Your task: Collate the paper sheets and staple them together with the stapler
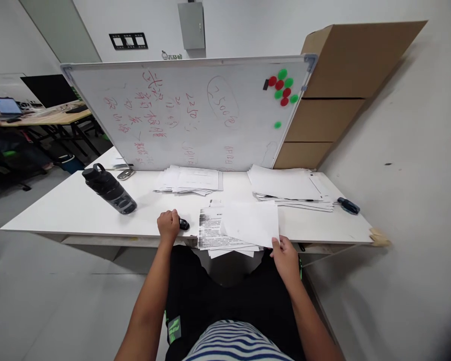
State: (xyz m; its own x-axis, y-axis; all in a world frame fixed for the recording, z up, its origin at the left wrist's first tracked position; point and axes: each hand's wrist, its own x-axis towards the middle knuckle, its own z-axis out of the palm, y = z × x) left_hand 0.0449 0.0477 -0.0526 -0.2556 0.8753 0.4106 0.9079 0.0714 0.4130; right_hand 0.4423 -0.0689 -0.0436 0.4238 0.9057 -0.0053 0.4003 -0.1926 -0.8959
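My left hand [168, 225] rests near the front edge of the white table [71, 210], fingers curled round a small black object [183, 224] that I cannot name. My right hand [285, 255] pinches the lower right corner of a loose white sheet [251, 223], lifted slightly. Under that sheet lies a stack of printed pages [214, 233] overhanging the table edge.
Two more paper piles lie further back, one in the middle [190, 179] and one to the right [289, 186]. A dark water bottle [108, 189] lies on its side at left. A black stapler [349, 205] sits far right. A whiteboard [188, 110] leans against cardboard boxes [342, 75].
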